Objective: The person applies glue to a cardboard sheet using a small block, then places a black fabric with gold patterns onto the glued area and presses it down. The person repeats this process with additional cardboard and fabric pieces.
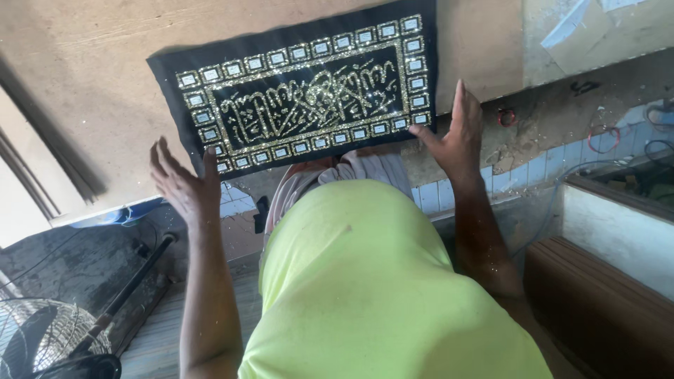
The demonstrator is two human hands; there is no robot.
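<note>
Two bare hands are up at the near edge of a black panel, one at each lower corner. Nearest, filling the bottom centre of the frame, is the person's lime-yellow shirt (pixel 372 295), with both forearms rising from it on either side. The left hand (pixel 184 188), at centre left, has its grip spread, fingers fanned and palm turned inward, the thumb tip touching the panel's lower left corner. The right hand (pixel 456 137), right of centre, is likewise spread, fingers straight and pointing up the frame, thumb set against the panel's lower right corner; neither hand closes around anything.

The black panel (pixel 302 42) lies tilted on the brown desk (pixel 84 77) in the upper middle of the frame, its left end lower than its right. It carries glittering gold ornamental lettering inside a border of small gold-edged squares.

At lower left stands a fan with a wire cage (pixel 42 337) and a dark pole. Off to the lower right lies a stack of brown boards (pixel 597 309). Beyond, at the upper right, loose wires (pixel 604 133) trail across a dusty ledge.
</note>
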